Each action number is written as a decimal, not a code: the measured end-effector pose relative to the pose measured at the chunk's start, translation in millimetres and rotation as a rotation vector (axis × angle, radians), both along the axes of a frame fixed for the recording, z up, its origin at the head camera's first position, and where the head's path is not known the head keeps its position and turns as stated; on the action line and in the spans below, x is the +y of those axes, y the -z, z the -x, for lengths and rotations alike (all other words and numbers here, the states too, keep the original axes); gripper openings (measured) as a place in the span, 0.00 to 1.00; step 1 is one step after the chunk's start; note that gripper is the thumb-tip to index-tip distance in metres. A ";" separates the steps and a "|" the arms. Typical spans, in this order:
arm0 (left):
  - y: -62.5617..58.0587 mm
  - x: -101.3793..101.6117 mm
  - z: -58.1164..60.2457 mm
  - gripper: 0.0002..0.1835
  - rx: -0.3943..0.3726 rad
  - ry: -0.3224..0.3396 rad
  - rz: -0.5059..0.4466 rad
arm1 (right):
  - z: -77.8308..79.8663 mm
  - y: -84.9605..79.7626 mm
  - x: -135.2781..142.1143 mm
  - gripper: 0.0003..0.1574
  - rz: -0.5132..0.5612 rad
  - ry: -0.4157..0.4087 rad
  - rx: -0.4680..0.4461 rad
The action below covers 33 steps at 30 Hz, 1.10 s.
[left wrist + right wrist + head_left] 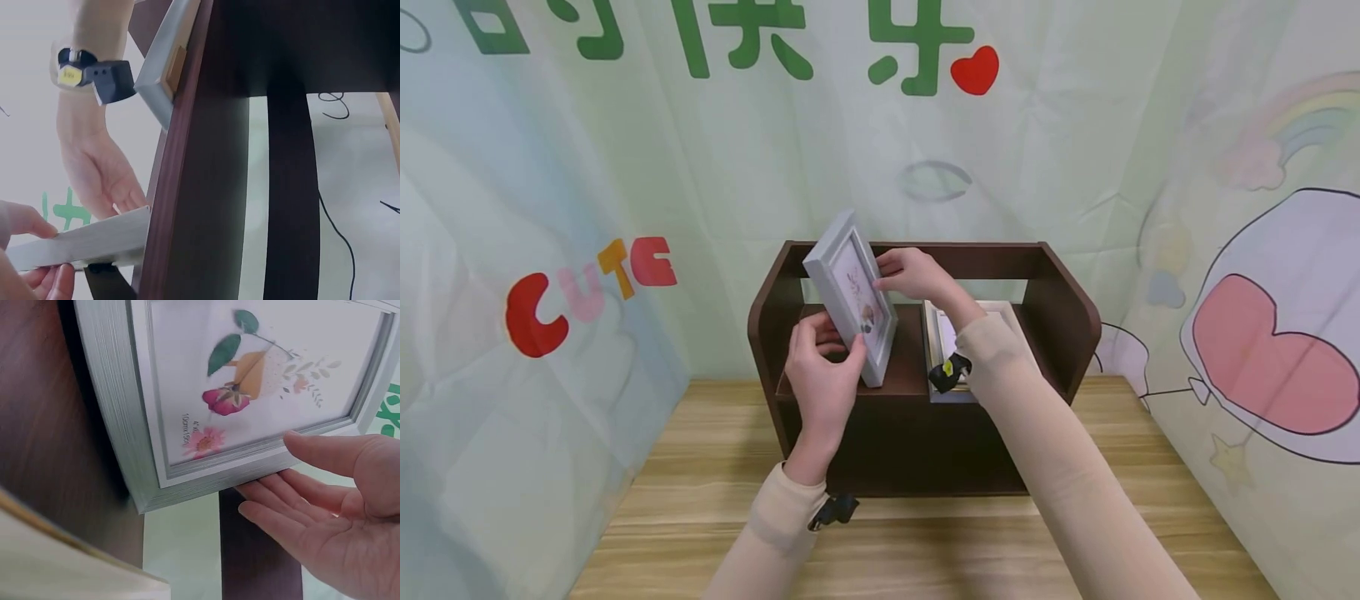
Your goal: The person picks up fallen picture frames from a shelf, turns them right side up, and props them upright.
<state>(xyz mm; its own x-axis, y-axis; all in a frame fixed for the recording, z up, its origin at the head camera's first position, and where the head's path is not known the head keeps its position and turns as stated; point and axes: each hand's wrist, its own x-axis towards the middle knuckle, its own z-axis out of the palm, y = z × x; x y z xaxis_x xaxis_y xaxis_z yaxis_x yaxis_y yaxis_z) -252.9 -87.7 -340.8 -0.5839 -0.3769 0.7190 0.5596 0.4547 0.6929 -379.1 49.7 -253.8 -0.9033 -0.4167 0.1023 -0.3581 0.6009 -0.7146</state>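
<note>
Seemingly unfinished: left hand [822, 371] and right hand [916, 273] pinch a tilted, unsettled grey frame [855, 292] toward the left edge of the shelf [906, 358]; other frames [936, 337] lie nearer its right

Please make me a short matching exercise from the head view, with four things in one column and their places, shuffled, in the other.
Things:
1. Grey frame
2. Stacked frames
3. Brown shelf
4. Small red heart

Places:
A. On the wood-grain table
B. Tilted, between the left hand and right hand
C. Beside green characters on the backdrop
D. On the shelf's right side

Pairs: 1-B, 2-D, 3-A, 4-C
</note>
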 end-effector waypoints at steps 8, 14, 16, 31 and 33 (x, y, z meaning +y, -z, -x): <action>-1.9 -15.2 1.4 0.22 -0.029 -0.017 0.014 | -7.4 -6.0 10.6 0.31 -0.065 0.084 -0.023; -0.6 -23.9 3.4 0.26 -0.043 -0.007 0.013 | -9.7 -5.2 19.3 0.32 -0.072 0.116 -0.049; 0.1 -26.1 4.5 0.27 -0.046 -0.006 0.007 | -10.8 -4.3 22.1 0.32 -0.066 0.119 -0.054; 2.0 -32.3 16.3 0.22 -0.115 -0.048 -0.024 | -23.1 5.3 33.9 0.32 -0.007 0.116 -0.107; 2.2 -32.2 17.3 0.21 -0.120 -0.055 -0.023 | -25.2 7.3 35.2 0.31 -0.022 0.123 -0.095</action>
<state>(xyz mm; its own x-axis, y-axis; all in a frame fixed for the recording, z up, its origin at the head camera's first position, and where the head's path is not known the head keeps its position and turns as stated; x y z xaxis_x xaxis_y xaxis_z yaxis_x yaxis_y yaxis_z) -270.2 -119.9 -343.1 -0.6433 -0.4261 0.6361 0.4469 0.4656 0.7639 -353.9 85.0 -261.1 -0.9528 -0.3035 0.0057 -0.2120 0.6520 -0.7280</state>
